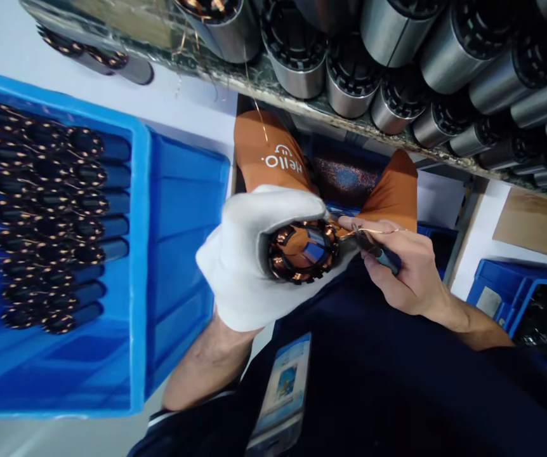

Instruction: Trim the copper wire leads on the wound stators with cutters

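Note:
My left hand, in a white glove, is wrapped round a motor stator with copper windings and a black slotted end. The stator's open bore faces up toward me. My bare right hand grips a small pair of cutters with dark handles, their jaws close to the stator's right side. A copper wire runs from the stator past the jaws and over the right fingers. Whether the jaws touch the wire, I cannot tell.
At left stands a blue crate with rows of wound stators. Across the top, a shelf edge carries many bare metal stator cores. Another blue bin with dark parts is at right. Below hangs a badge.

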`<action>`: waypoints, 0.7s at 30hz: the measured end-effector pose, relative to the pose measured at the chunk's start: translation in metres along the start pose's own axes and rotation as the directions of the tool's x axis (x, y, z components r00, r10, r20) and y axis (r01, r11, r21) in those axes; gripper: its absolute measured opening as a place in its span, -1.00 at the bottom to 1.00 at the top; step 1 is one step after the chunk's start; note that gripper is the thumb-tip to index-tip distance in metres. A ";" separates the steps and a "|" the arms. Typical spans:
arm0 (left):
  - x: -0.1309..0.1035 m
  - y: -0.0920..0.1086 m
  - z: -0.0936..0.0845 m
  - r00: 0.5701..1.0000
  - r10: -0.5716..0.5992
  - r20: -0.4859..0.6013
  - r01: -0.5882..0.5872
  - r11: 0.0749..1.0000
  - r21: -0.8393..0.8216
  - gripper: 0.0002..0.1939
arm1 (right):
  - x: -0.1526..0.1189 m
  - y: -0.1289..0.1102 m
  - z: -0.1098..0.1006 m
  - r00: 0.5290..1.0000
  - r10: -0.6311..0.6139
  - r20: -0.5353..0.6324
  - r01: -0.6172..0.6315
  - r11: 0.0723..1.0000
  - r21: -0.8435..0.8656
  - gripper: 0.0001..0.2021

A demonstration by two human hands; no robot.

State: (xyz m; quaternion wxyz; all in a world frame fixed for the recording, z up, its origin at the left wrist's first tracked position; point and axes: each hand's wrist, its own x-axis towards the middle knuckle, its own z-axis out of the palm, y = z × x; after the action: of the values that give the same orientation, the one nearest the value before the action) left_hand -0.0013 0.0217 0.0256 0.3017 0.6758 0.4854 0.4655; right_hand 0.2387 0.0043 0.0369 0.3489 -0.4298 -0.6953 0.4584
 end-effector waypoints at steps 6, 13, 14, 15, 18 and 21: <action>0.004 -0.018 0.007 0.998 0.054 0.011 -0.055 0.956 0.288 -0.53 | 0.018 0.032 -0.003 0.987 0.154 0.044 -0.152 0.988 -0.039 -0.70; 0.007 -0.040 0.027 0.956 0.219 0.195 -0.246 0.961 0.125 -0.56 | 0.035 0.069 0.010 0.787 0.397 0.472 -0.617 0.519 0.591 -0.42; 0.009 -0.036 0.027 0.936 0.249 0.251 -0.278 0.957 0.088 -0.58 | 0.035 0.068 0.010 0.773 0.385 0.504 -0.634 0.459 0.622 -0.42; 0.010 -0.030 0.024 0.921 0.247 0.300 -0.285 0.955 0.087 -0.59 | 0.035 0.067 0.009 0.769 0.385 0.510 -0.638 0.436 0.634 -0.42; 0.009 -0.008 0.004 0.951 0.144 0.273 -0.202 0.960 0.195 -0.43 | 0.031 0.067 -0.002 0.819 0.427 0.383 -0.570 0.528 0.629 -0.31; -0.004 -0.004 -0.013 0.972 -0.169 0.161 0.150 0.981 0.124 -0.27 | 0.022 0.068 -0.013 0.909 0.373 0.183 -0.410 0.731 0.545 -0.26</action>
State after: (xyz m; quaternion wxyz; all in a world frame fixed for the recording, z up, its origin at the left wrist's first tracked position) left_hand -0.0153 0.0190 0.0259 0.3407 0.6876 0.5356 0.3526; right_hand 0.2606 0.0434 -0.0208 0.3354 -0.4275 -0.4293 0.7214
